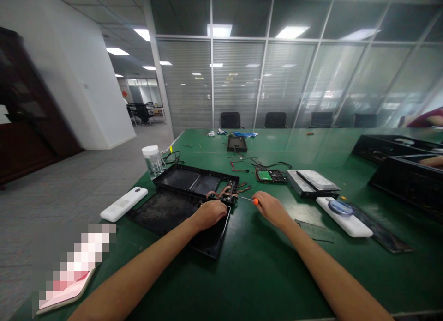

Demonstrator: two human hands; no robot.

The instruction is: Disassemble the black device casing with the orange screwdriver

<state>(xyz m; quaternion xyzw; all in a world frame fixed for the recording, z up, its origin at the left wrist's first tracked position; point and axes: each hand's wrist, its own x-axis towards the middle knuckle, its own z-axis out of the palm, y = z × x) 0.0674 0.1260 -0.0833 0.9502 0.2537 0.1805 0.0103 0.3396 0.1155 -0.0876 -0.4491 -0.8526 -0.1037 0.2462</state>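
An open black plastic casing (162,209) lies on the green table, with its two halves side by side. My left hand (213,212) is closed over its right side, fingers curled at the edge near the hinge line; the fingertips are partly hidden. Just beyond them, a bundle of brown and multicoloured wires (226,191) sits in the casing's right corner. My right hand (272,208) grips a screwdriver (255,201) with an orange handle. Its thin shaft points left toward the casing's corner, and I cannot tell whether the tip touches anything.
A lidded clear jar (152,164) and a white device (124,204) stand left. Beyond my right hand are a green circuit board (266,175), a silver drive box (311,182) and another white device (344,217). Black cases (408,182) stand right, near another person's hand (432,161).
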